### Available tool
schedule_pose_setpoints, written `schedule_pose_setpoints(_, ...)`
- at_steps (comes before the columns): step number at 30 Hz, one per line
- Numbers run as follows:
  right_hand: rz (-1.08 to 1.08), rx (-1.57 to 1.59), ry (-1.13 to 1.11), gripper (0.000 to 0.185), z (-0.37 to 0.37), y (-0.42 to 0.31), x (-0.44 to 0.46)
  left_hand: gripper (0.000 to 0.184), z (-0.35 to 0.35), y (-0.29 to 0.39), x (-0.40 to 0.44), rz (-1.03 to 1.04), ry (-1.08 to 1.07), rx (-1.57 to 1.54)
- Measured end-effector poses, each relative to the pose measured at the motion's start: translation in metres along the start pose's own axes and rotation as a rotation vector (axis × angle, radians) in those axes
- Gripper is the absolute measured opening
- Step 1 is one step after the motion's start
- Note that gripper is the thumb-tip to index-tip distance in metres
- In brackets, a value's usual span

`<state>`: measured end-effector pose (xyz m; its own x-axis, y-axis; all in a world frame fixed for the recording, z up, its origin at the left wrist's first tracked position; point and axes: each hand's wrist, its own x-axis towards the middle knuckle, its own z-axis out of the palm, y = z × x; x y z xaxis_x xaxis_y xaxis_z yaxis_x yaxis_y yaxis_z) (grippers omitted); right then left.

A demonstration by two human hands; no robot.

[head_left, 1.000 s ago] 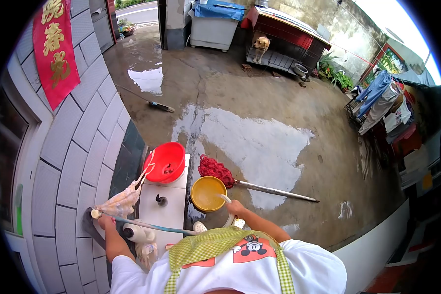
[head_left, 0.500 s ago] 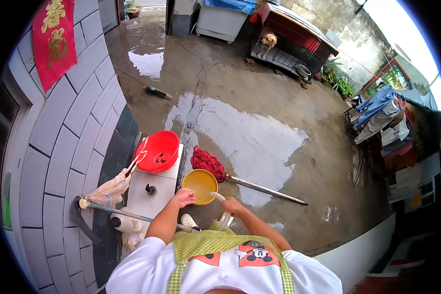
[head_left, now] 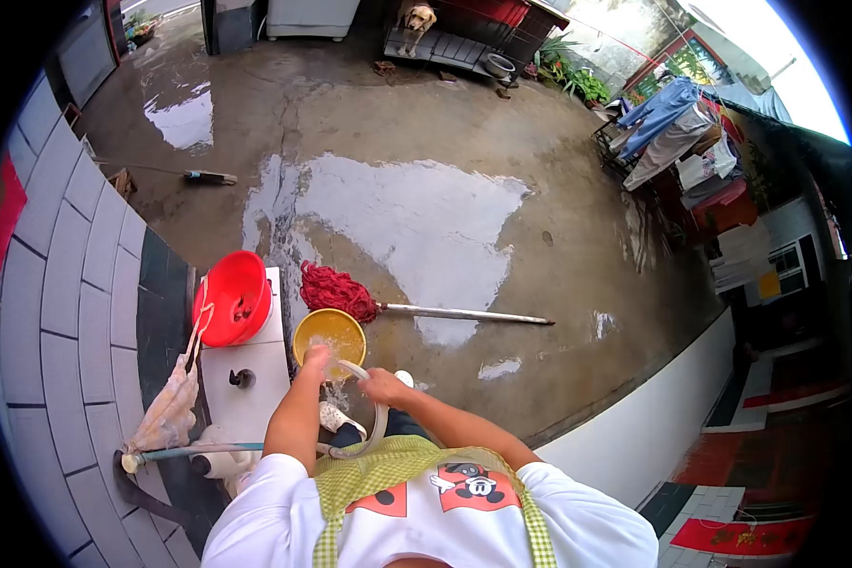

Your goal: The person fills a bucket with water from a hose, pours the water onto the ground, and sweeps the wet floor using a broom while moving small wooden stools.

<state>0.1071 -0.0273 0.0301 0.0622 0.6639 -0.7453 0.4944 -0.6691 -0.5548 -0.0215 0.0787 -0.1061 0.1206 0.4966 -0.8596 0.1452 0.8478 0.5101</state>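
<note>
Pale bendy plastic hose [head_left: 381, 421] curves up in front of your checked green apron [head_left: 374, 464], and your right hand [head_left: 383, 388] has its fingers wrapped around it, close to its end. That end points toward the near edge of the round yellow basin [head_left: 350, 329], beside the right edge of the white tiled ledge [head_left: 246, 412]. Your left hand [head_left: 316, 360] is at the basin's near edge, water splashing around it; the fingers are blurred, so how far they are spread, or whether they hold anything, can't be made out. At the ledge's far end stands a round red plastic basin [head_left: 216, 317]. Past the yellow basin's far edge lies a red stranded mop head [head_left: 336, 291]
</note>
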Motion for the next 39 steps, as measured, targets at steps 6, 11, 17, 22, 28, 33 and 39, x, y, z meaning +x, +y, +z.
schedule_pose_setpoints(6,0.058,-0.009,0.046,0.034,-0.009,0.012,0.023,0.036,-0.095,-0.004,-0.025,0.191,0.483,0.642)
schedule_pose_setpoints(11,0.034,0.028,0.04,0.038,-0.015,0.018,0.02,0.037,-0.22,-0.034,-0.086,0.24,0.963,0.775)
schedule_pose_setpoints(17,0.084,0.14,0.104,0.026,-0.016,0.015,0.011,0.052,-0.323,-0.032,-0.193,0.273,1.576,0.876)
schedule_pose_setpoints(22,0.057,0.119,0.136,0.035,-0.015,0.009,0.002,0.049,-0.363,-0.03,-0.217,0.109,1.495,0.907)
schedule_pose_setpoints(28,-0.044,0.08,0.23,0.034,-0.01,0.021,0.012,0.045,-0.384,-0.033,-0.22,0.084,1.425,1.018)
schedule_pose_setpoints(33,0.007,0.095,0.21,0.034,-0.011,0.017,0.0,0.043,-0.383,-0.029,-0.233,-0.005,1.368,0.958)
schedule_pose_setpoints(39,0.032,0.132,0.233,0.034,-0.007,0.023,-0.003,0.041,-0.394,-0.026,-0.231,-0.026,1.33,0.979)
